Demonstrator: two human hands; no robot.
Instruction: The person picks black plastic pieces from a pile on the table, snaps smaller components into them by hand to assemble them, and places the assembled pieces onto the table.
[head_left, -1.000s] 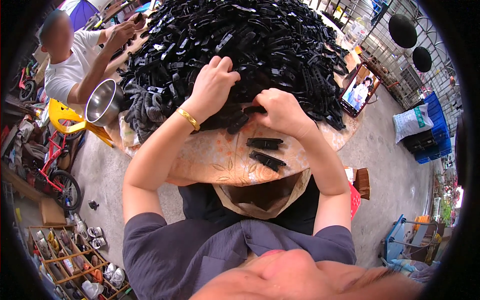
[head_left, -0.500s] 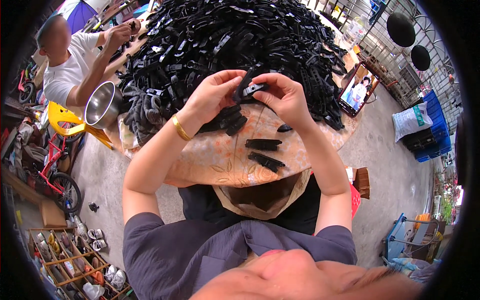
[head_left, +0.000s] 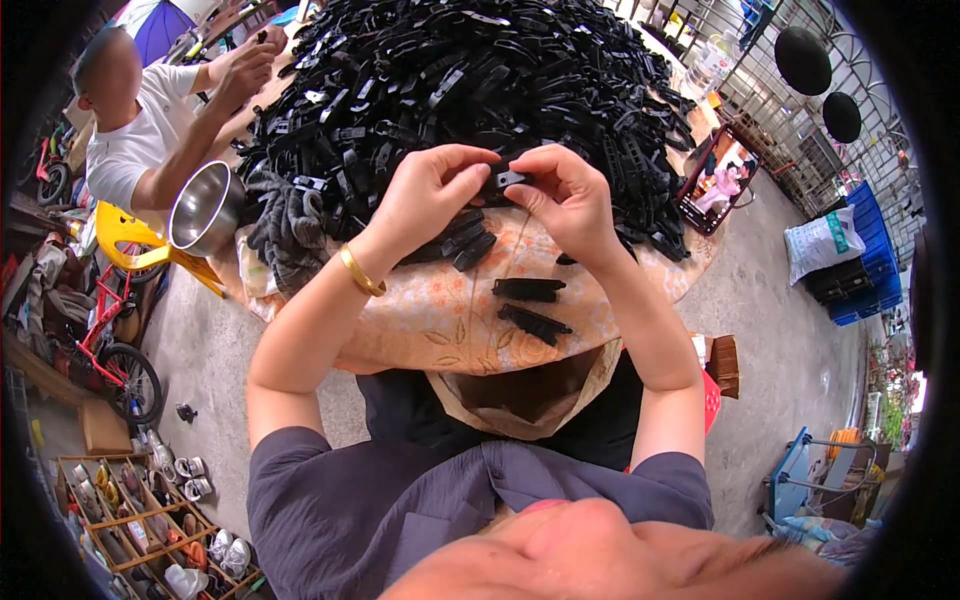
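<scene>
Between my two hands, over the near edge of a big heap of black plastic pieces (head_left: 480, 80), is a small black plastic strap-like part (head_left: 507, 181) with a shiny grey patch. My left hand (head_left: 440, 190) pinches its left end between thumb and fingers. Its right end is gripped by my right hand (head_left: 565, 195), thumb below and fingers above. The fingertips cover much of the part, so its exact kind is unclear. Two black ribbed pieces (head_left: 530, 290) lie apart on the patterned tablecloth (head_left: 420, 320) below my hands. Several more black pieces (head_left: 465, 240) sit beside my left wrist.
A phone (head_left: 716, 182) stands at the table's right edge. At the left are grey gloves (head_left: 285, 225), a steel bowl (head_left: 205, 207) and a yellow chair (head_left: 130, 240). A co-worker (head_left: 150, 130) handles something small there. An open paper bag (head_left: 530, 395) hangs at my lap.
My hands have come closer together, and the dark strap that stood up between them now lies flatter. The co-worker's hands have shifted slightly. The phone's picture differs.
</scene>
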